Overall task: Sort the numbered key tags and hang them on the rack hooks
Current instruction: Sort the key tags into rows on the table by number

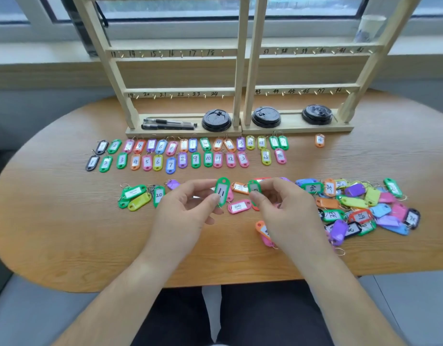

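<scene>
Left hand (188, 208) pinched a green tag (221, 192) marked "11", upright above the table (65, 221). Right hand (282, 208) pinched a second green tag (254, 188), number unreadable. Laid-out rows (182, 159) read 1–13, 15, 16, in front of the rack (180, 92); rails lettered 19–24, 43–47

Bright, even daylight from the window (180, 8) behind the rack (242, 71); panes slightly overexposed, bluish. Shadows soft and faint, falling toward the camera under the hands. Mild sheen on the table (53, 221) surface, no hard glare. Strong wide-angle bowing: table edge and rack uprights curve outward. Centre sharp; corners and far sill soft, compression smear.
</scene>
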